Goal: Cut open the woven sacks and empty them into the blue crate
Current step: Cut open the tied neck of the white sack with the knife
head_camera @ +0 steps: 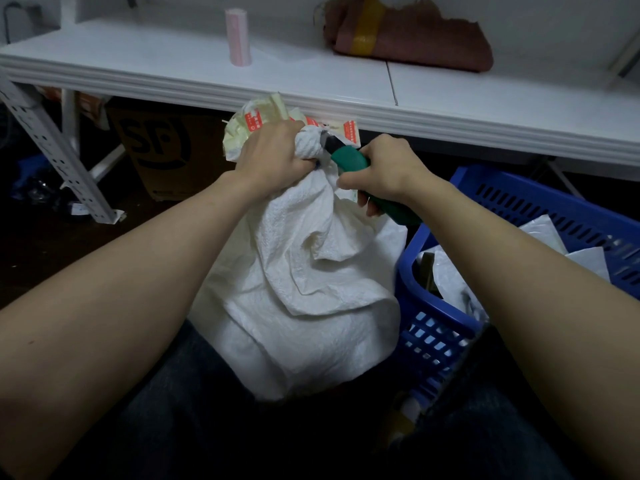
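Note:
A bulging white woven sack [301, 289] stands between my knees, its neck bunched and wrapped in cream tape with red print. My left hand [273, 154] grips that bunched neck from the left. My right hand [384, 171] holds a green-handled utility knife [349, 161], whose dark tip touches the neck just right of my left fingers. The blue crate [440, 327] sits to the right of the sack, against it, with white bags inside.
A white table [450, 109] runs across the view just beyond the sack, carrying a pink roll [238, 36] and a folded brown sack [412, 36]. Under the table stand a cardboard box [162, 150] and a perforated metal leg [52, 143].

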A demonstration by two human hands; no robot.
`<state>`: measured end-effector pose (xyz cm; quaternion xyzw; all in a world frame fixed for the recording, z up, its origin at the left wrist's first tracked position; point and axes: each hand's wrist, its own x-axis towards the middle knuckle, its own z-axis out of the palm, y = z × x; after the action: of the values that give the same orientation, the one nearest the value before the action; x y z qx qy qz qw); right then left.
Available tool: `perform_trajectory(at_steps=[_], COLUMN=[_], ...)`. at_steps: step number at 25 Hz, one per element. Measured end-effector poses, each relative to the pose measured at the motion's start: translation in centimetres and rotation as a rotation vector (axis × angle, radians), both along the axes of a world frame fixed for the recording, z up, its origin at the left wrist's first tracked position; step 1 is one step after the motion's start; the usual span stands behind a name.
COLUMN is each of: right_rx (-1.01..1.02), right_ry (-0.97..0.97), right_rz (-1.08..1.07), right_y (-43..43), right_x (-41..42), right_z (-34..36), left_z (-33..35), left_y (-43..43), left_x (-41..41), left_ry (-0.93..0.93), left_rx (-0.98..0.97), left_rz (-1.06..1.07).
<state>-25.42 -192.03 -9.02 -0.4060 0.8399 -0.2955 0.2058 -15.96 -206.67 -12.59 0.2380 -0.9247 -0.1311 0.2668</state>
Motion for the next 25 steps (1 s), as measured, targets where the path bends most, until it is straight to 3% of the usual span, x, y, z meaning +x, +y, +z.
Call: perform_trajectory(at_steps=[9,15,21,23,25], right_rx=[0.036,0.039,0.003,-0.054,-0.090], right_ry=[0.486,0.771,0.836,0.755,0.568], right_rz=[-0.121,-0.143,-0.076,-0.028,0.018], right_y=[-1.8,-2.5,-2.5,-2.2,-1.8], right_x=[1.7,2.8,2.4,1.7,1.1], right_z=[-0.1,0.4,0.6,0.6,0.4], left_z=[0.5,1.9,2.2,2.1,1.8], left_y=[0.0,0.4,0.4,0.5,0.6], left_x=[-0.2,-0.2,0.0,0.1,0.2], left_ry=[0.013,0.122,0.285,0.303,0.227], left_rx=[0.062,0.493,0.826,0.795,0.632], left_rz=[0.102,0.248,0.141,0.134,0.139])
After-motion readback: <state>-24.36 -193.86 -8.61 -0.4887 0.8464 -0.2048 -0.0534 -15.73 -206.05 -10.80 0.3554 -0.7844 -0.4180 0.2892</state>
